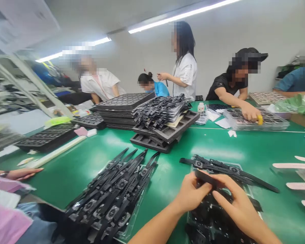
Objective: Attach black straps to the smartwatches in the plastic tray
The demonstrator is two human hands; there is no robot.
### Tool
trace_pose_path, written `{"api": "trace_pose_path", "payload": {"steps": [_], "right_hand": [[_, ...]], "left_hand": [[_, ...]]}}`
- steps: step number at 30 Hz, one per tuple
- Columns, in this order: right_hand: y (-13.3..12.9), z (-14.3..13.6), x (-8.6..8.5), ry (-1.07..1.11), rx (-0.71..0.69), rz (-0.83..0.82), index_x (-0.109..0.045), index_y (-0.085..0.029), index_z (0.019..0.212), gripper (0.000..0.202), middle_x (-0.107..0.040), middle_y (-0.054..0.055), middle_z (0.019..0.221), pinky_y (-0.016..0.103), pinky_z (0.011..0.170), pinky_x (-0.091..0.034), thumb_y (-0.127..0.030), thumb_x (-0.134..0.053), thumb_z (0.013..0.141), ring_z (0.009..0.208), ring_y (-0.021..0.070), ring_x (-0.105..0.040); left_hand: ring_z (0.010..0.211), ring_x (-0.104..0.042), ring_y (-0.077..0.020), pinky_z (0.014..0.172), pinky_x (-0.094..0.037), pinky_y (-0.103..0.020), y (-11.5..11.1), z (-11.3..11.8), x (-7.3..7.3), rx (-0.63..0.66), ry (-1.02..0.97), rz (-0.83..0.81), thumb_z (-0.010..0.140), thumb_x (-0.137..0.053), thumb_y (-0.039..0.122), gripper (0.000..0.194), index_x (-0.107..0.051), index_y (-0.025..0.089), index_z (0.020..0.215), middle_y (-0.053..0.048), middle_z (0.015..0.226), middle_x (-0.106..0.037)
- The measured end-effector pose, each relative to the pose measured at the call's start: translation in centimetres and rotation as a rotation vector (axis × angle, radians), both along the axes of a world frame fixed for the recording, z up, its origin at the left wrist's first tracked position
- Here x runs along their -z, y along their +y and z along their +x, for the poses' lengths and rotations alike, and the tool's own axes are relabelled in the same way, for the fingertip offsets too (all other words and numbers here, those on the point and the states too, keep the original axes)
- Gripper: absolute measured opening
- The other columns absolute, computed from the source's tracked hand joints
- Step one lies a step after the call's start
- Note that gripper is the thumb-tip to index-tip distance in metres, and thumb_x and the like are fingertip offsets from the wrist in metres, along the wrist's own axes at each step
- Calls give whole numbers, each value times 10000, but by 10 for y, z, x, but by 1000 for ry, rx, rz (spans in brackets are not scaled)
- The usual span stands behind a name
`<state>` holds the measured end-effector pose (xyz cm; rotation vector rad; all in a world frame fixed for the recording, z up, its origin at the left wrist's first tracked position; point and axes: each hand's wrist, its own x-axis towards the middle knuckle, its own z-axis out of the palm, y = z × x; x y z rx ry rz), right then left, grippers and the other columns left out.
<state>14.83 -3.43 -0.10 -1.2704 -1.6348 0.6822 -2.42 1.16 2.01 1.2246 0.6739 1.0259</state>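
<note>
My left hand (191, 193) and my right hand (235, 198) meet in front of me, fingers closed round a black watch strap (205, 178). Whether a watch case is attached to it cannot be made out. Under my hands is a clear plastic tray with black smartwatches (208, 217), partly hidden by my fingers and wrists. Just beyond, more smartwatches with straps (226, 168) lie across the tray's far end. To the left, a second clear tray (139, 200) holds rows of smartwatches (122, 184), backs up, straps stretched out lengthwise.
Stacked black foam trays (119, 113) stand at the table's middle, beside a heaped pile of watches (162, 110). A co-worker's hand (251, 113) touches trays at the far right. Another person's hand (22, 173) rests at the left edge. Pale straps (295, 166) lie right.
</note>
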Motion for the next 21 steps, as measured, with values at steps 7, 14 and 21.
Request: {"api": "trace_pose_path", "payload": {"steps": [7, 14, 21], "right_hand": [[8, 8, 22, 148, 81, 6, -769, -277, 1039, 311, -767, 71, 1096, 391, 831, -645, -514, -681, 858, 976, 315, -728], [4, 2, 7, 326, 133, -88, -768, -238, 1044, 346, -767, 81, 1037, 331, 790, -637, -522, -662, 878, 870, 264, -722], [3, 1, -1, 375, 190, -149, -743, -202, 1060, 376, -727, 51, 839, 299, 688, -597, -524, -665, 882, 733, 219, -672]], "left_hand": [[846, -660, -196, 818, -499, -310, 1, 6, 11, -27, -105, -79, 597, -929, 405, 431, -702, 136, 846, -84, 868, -725], [838, -651, -191, 846, -502, -315, -1, 5, 1, -107, 46, 13, 672, -849, 247, 235, -727, 146, 845, -61, 849, -716], [807, -649, -189, 763, -509, -293, -2, 4, 1, -87, 182, 98, 745, -732, 165, 166, -728, 158, 911, -57, 880, -727]]}}
